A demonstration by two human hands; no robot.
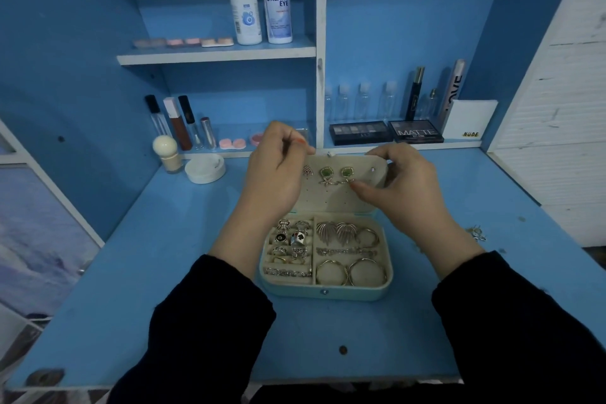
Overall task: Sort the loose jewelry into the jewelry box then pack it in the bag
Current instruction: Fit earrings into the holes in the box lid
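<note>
A pale green jewelry box (328, 292) stands open on the blue desk. Its tray holds several rings (290, 244) on the left and hoops and fan earrings (347, 252) on the right. The cream earring panel (331, 197) in the raised lid carries a small shell stud, two green stone earrings (336, 175) and a tiny stud (373, 169). My left hand (278, 170) grips the panel's top left edge. My right hand (406, 187) holds the panel's top right edge, its fingers curled by the tiny stud. No bag is in view.
A few loose earrings (477, 233) lie on the desk (196, 272) at the right. A white round jar (205, 168) and a cream applicator bottle (167, 154) stand back left. Shelves behind hold lip glosses, lens cases, eyeshadow palettes (387, 132), small bottles and solution bottles (259, 0).
</note>
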